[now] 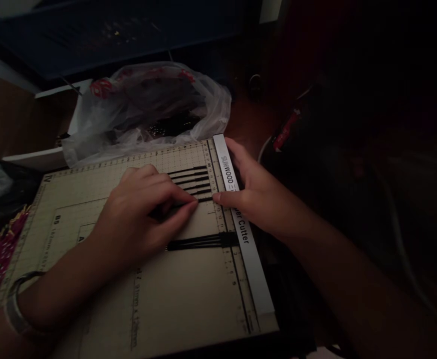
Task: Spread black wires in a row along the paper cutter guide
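Observation:
A paper cutter board [106, 284] with printed grid lines lies in front of me, a white "SUNWOOD" strip [258, 279] along its right edge. Several thin black cords [199, 178] lie side by side near the scale. My left hand [143, 204] pinches the nearest black cord of that row between thumb and forefinger. At the cutter's right edge, my right hand [256, 192] wraps over the white strip, its thumb by that cord's end and its other fingers partly hidden beyond the edge. A bundle of black cords [199, 243] lies closer to me.
Behind the cutter sits a clear plastic bag [211, 107] with dark things inside, beside an open cardboard box [5, 109]. Magenta cords with gold ends [5, 249] lie at the left. A dark screen [128, 35] stands at the back. A small red object [288, 130] is at the right.

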Tool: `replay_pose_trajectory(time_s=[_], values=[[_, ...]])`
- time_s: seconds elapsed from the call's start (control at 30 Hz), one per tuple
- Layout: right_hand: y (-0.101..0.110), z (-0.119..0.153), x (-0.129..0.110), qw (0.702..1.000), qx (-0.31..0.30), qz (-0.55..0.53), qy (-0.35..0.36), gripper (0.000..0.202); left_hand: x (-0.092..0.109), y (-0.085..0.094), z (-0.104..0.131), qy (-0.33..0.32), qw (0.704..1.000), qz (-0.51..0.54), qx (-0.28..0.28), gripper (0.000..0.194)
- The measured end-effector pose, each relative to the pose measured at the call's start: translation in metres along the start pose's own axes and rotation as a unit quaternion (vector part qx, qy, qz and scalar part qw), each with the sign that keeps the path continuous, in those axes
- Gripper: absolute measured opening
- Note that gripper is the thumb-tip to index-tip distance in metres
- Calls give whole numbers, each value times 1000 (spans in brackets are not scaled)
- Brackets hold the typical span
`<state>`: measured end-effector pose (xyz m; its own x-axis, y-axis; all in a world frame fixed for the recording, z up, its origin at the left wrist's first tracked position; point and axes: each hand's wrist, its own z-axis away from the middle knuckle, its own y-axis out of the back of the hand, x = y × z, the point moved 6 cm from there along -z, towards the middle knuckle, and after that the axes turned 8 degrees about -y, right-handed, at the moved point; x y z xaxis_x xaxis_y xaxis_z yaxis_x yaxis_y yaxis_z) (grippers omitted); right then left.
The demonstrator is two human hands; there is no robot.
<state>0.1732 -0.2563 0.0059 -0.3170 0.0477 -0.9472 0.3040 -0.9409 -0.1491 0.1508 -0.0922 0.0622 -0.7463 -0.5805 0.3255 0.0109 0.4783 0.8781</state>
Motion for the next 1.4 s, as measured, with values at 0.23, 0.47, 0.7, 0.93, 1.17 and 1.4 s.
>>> replay_pose_trajectory(time_s=[0.23,0.47,0.7,0.93,1.17,1.4], values=[[0,0,-1,1000,1,-6,1,99,-1,0,0,-2,1000,-5,2,13],[0,-1,1,1000,12,-13,-11,97,-2,1,0,-5,1000,-13,0,13],[2,-2,-1,1000,19,-16,-1,87,-1,0,1,-5,1000,-21,7,11],[0,0,-1,999,15,-26,-11,90,2,1,0,-25,999,-44,-5,7],[0,-1,-1,1000,15,-20,-3,86,3,0,-1,-24,997,-79,-3,11],[0,0,-3,1000,17,-16,-8,86,3,0,-1,-27,997,-66,-5,13]])
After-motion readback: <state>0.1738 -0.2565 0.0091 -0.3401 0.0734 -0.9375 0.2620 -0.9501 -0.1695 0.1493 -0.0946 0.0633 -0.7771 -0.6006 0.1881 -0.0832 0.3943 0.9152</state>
